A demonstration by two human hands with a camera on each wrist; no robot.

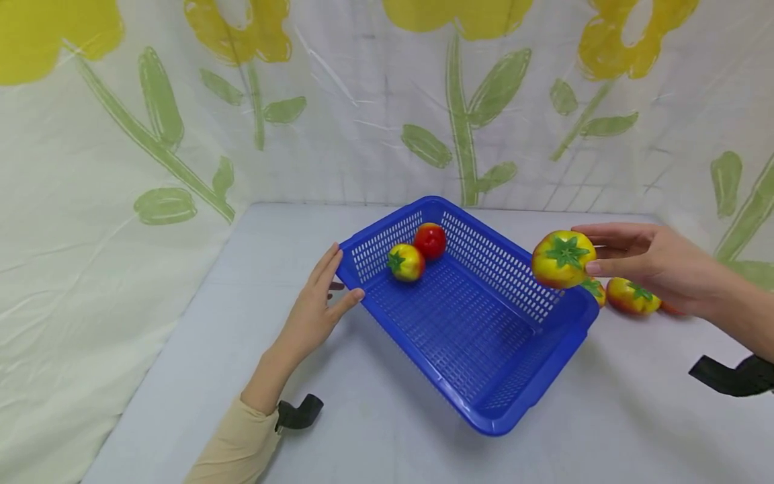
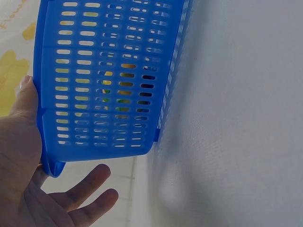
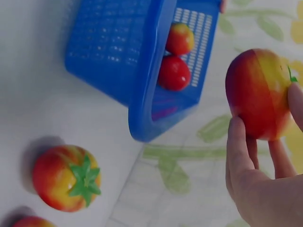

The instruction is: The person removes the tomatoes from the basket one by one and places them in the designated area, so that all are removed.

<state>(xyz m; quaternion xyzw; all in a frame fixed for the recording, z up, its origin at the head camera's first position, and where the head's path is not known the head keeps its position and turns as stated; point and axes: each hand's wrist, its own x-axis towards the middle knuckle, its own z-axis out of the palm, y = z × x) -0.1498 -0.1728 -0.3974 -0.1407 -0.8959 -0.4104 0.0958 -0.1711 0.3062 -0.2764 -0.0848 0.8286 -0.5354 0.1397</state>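
A blue plastic basket [image 1: 459, 336] with slotted walls stands at an angle on the table. My left hand [image 1: 311, 312] grips its left corner, with the thumb at the rim and some fingers loosely extended in the left wrist view. Inside, at the far left end, a yellow-red toy tomato [image 1: 406, 262] touches a redder one [image 1: 430, 240]. My right hand [image 1: 653, 262] holds another toy tomato [image 1: 564, 259], yellow and red with a green star-shaped calyx, above the basket's right rim. In the right wrist view, thumb and fingers lie around that tomato [image 3: 258, 94].
To the right of the basket, more toy tomatoes [image 1: 632, 296] lie on the white table [image 1: 338, 417], partly hidden by the basket and my right hand. Behind the table hangs a pale curtain [image 1: 363, 134] with yellow flowers.
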